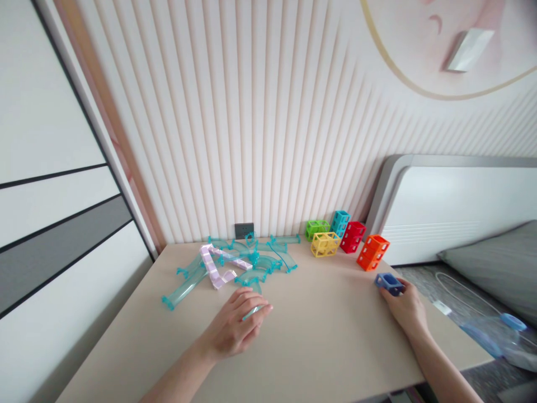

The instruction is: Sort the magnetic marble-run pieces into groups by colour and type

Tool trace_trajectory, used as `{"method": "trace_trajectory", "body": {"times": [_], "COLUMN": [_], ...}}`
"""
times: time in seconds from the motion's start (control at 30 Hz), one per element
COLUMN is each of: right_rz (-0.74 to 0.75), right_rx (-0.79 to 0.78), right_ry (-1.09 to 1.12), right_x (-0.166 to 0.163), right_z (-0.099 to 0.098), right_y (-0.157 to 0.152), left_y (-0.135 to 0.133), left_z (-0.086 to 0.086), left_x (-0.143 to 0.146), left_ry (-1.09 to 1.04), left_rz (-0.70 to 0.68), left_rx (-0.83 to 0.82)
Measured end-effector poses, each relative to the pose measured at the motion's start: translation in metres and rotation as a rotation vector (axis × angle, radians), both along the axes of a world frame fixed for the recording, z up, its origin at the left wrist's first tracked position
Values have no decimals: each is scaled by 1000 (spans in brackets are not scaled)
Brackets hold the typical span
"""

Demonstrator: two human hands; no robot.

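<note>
Blue block (390, 283) sits at the table's right edge, pinched in your right hand (405, 307); fingertips closed on its near side, the far open face showing past them. Keep that pinch on the solid frame bars, not through the holes, so the block does not twist.

Head view, only view: your left hand (235, 327) lies curled over a clear teal track piece (253, 311), fingers closed loosely on it, one end poking out past the fingertips. Whether it is lifted off the table (327, 336) or pressed flat, I cannot tell. Judgement: grip it nearer the middle, since a thin curved piece held by one end will swing.

Beyond the left grip, away from you, the heap of teal tracks (251, 260) with a pale pink track (213, 267) lying across it. Beyond the right grip and slightly inward, the orange block (372, 252), then red block (353, 236), yellow block (325, 244), green block (316, 228) and cyan block (340, 221) close together by the wall. Judgement: the orange one is nearest your right hand, so move wide of it to avoid knocking it.
</note>
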State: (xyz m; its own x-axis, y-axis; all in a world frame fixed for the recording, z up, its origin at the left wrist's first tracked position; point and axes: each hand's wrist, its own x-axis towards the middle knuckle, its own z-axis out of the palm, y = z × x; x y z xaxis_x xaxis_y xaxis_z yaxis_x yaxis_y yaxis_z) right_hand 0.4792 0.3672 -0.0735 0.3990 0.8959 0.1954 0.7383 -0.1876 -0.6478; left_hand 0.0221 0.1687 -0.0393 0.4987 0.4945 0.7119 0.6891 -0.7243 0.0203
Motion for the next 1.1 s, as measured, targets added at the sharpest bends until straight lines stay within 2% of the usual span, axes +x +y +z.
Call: {"method": "trace_trajectory", "body": {"times": [0.07,0.33,0.5,0.6,0.67,0.8,1.0,1.1], "right_rz": [-12,32,-27,-20,62,409,965,1109], "right_rx": [-26,44,128,285,458,655,614,635], "right_ry": [-40,-111,-79,-128,-158,-235,-284,-344], "right_x": [0,1,-10,-27,-45,-97,-211,-268], "right_z": [-2,-10,0,9,14,19,37,42], "right_y": [1,4,-7,-19,-29,-46,-64,-58], "left_y": [0,2,2,3,3,5,6,9], "left_z": [-1,0,2,2,2,2,7,7], "left_x": [-1,0,0,0,0,2,-3,-16], "left_ry": [-11,-6,-8,-1,-2,-13,-35,-84], "left_rz": [4,26,35,60,77,112,194,316], "left_rx": [8,15,0,-30,-49,-80,-72,-31]}}
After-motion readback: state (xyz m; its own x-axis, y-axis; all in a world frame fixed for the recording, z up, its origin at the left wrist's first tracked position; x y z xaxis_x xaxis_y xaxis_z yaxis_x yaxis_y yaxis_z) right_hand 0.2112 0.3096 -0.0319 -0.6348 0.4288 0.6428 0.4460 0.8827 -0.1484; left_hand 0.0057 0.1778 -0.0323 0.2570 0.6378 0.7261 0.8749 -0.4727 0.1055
